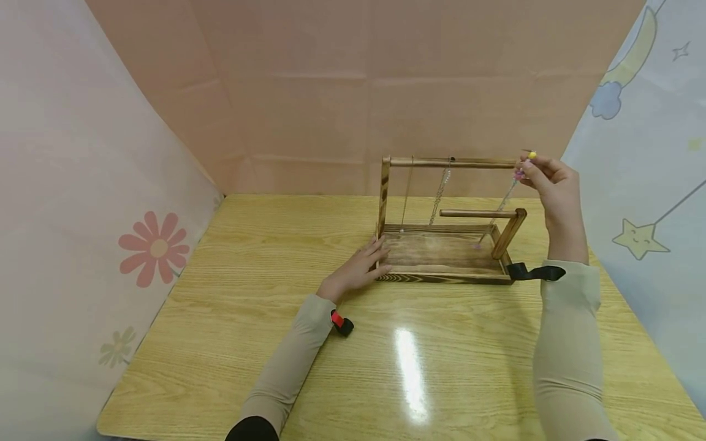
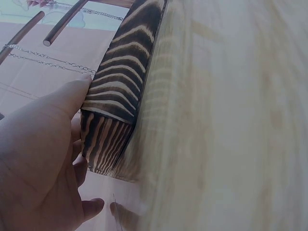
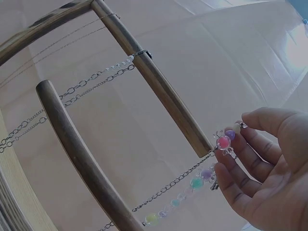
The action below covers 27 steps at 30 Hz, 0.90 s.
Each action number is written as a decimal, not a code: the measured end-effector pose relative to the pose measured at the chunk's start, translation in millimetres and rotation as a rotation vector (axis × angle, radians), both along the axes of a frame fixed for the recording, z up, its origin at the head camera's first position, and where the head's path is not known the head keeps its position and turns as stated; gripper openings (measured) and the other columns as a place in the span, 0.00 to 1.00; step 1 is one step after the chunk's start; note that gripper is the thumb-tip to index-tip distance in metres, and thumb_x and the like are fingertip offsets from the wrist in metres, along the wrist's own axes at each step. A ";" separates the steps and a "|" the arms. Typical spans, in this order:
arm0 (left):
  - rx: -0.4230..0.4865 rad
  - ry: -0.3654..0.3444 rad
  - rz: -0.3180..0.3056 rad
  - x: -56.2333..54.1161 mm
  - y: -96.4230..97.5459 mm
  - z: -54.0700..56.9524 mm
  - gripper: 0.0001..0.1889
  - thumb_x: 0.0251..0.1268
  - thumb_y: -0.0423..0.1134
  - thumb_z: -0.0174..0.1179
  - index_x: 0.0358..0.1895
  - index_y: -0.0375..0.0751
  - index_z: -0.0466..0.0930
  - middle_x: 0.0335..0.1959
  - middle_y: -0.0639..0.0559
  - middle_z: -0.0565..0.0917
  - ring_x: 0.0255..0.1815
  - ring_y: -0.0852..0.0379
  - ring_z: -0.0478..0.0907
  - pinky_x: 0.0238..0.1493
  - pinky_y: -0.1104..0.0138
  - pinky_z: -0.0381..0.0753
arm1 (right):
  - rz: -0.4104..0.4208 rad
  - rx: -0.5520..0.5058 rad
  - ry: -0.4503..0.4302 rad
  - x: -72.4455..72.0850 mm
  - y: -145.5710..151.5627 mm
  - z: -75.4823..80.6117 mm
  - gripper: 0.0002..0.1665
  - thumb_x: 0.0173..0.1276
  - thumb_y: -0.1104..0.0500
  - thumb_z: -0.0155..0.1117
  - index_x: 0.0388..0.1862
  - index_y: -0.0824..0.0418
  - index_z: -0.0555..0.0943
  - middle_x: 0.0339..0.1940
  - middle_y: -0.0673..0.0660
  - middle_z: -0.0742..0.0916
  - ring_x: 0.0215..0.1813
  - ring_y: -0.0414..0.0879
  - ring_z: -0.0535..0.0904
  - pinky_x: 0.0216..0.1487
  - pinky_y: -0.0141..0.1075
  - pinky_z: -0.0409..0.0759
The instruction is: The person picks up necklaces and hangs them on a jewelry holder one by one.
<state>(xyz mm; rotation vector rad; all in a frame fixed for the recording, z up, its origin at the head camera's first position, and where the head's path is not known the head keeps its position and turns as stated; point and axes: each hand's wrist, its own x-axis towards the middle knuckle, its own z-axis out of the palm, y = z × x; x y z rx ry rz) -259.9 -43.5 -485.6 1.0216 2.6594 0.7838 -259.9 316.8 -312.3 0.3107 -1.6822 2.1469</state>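
Note:
In the head view, a wooden jewelry stand has a tray base, a long upper rod and a shorter lower rod. My right hand pinches one end of a beaded necklace between thumb and fingers, beside the upper rod's free end. Pastel beads and a silver chain hang down from there past the lower rod. My left hand rests on the tray's left end, fingers extended, thumb near the front corner; up close, the thumb touches the dark-striped edge.
A thin necklace and a silver chain necklace with pale beads hang from the upper rod. The stand sits on a wood-grain table, between printed side sheets and a pinkish back sheet.

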 end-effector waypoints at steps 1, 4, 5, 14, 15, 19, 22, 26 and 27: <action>-0.001 -0.002 0.001 0.1 -0.1 -0.2 0.32 0.72 0.56 0.41 0.73 0.46 0.50 0.76 0.51 0.39 0.76 0.51 0.31 0.71 0.44 0.41 | -0.002 0.002 -0.002 -0.1 0.5 0.0 0.08 0.61 0.69 0.63 0.39 0.72 0.81 0.41 0.55 0.87 0.37 0.42 0.83 0.38 0.25 0.81; -0.001 -0.002 0.002 0.0 -0.2 -1.3 0.32 0.72 0.55 0.41 0.73 0.46 0.50 0.76 0.51 0.39 0.76 0.51 0.31 0.71 0.44 0.41 | -0.003 0.012 -0.011 -0.8 1.6 0.0 0.09 0.61 0.68 0.63 0.39 0.72 0.80 0.40 0.54 0.87 0.36 0.41 0.83 0.38 0.25 0.81; -0.001 0.001 0.002 0.1 -0.1 -1.7 0.32 0.72 0.55 0.41 0.73 0.46 0.50 0.76 0.51 0.39 0.76 0.51 0.30 0.71 0.44 0.41 | -0.004 0.016 -0.016 -1.1 1.8 0.1 0.09 0.61 0.68 0.63 0.39 0.72 0.80 0.40 0.53 0.87 0.36 0.41 0.83 0.38 0.25 0.81; 0.001 -0.001 0.004 -0.9 0.5 -3.2 0.31 0.73 0.54 0.41 0.73 0.46 0.51 0.76 0.51 0.39 0.76 0.50 0.31 0.71 0.43 0.41 | -0.012 0.046 -0.022 -6.7 2.7 1.3 0.11 0.61 0.66 0.64 0.41 0.73 0.80 0.35 0.54 0.87 0.34 0.41 0.83 0.37 0.25 0.80; 0.001 0.000 0.004 -0.9 0.5 -3.3 0.31 0.72 0.54 0.41 0.73 0.46 0.51 0.76 0.51 0.39 0.76 0.51 0.31 0.70 0.43 0.41 | -0.011 0.046 -0.021 -7.5 2.9 1.3 0.11 0.61 0.66 0.64 0.40 0.73 0.80 0.34 0.54 0.87 0.34 0.41 0.83 0.37 0.25 0.80; 0.003 0.001 0.006 -0.8 0.4 -3.0 0.31 0.72 0.54 0.41 0.73 0.46 0.51 0.76 0.51 0.39 0.76 0.51 0.31 0.71 0.44 0.41 | -0.003 0.043 -0.024 -10.6 4.2 1.3 0.11 0.61 0.67 0.63 0.41 0.74 0.80 0.33 0.54 0.87 0.33 0.41 0.83 0.37 0.25 0.80; 0.005 -0.003 0.004 -0.6 0.4 -2.2 0.31 0.72 0.54 0.42 0.73 0.46 0.50 0.76 0.51 0.39 0.76 0.52 0.31 0.71 0.44 0.41 | 0.002 0.048 -0.039 -12.6 5.8 2.2 0.11 0.61 0.67 0.63 0.41 0.73 0.81 0.34 0.53 0.87 0.33 0.40 0.83 0.37 0.25 0.80; 0.014 -0.010 -0.001 -0.4 0.8 -1.2 0.31 0.72 0.54 0.41 0.73 0.46 0.50 0.76 0.51 0.39 0.76 0.52 0.31 0.71 0.44 0.40 | 0.003 0.074 -0.065 -14.4 9.0 4.9 0.09 0.62 0.66 0.63 0.40 0.69 0.82 0.36 0.52 0.88 0.34 0.39 0.83 0.37 0.24 0.80; 0.015 -0.009 -0.001 -0.2 0.8 -0.6 0.31 0.72 0.54 0.42 0.73 0.45 0.50 0.76 0.50 0.39 0.76 0.51 0.31 0.71 0.43 0.40 | 0.002 0.082 -0.069 -14.7 9.6 5.6 0.09 0.62 0.65 0.63 0.40 0.68 0.82 0.35 0.51 0.88 0.34 0.39 0.82 0.36 0.24 0.80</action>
